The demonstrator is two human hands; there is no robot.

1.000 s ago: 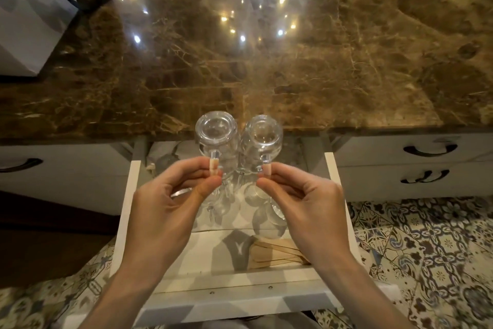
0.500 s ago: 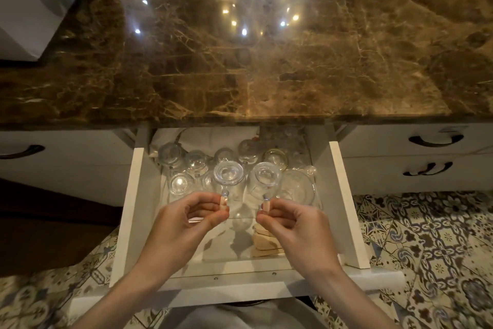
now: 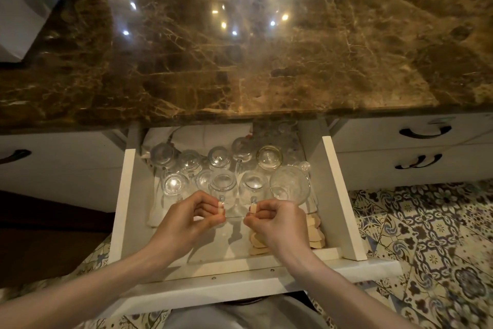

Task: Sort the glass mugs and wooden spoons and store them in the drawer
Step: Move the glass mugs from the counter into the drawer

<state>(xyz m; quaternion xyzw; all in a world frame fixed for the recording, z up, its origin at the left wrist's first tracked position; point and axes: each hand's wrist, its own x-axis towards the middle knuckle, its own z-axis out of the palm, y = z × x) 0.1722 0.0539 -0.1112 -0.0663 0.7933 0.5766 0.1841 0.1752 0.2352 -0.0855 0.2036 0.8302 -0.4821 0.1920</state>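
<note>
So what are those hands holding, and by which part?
Each pinches one glass mug by its handle: the left hand the left mug, the right hand the right mug, within the open drawer.

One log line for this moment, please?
left hand pinches left mug | right hand pinches right mug | drawer open | wooden spoons inside

White drawer (image 3: 339, 195) stands pulled out below the front edge of a brown marble tabletop (image 3: 266, 62). On the drawer floor: glass mugs (image 3: 269, 157), upside down, packed in two rows across the back half, the rear row partly under the tabletop. Wooden spoons (image 3: 315, 232) are stacked at front right, near the right wall. On the tabletop's far left corner: white bag (image 3: 18, 8) with a dark strap.
</note>
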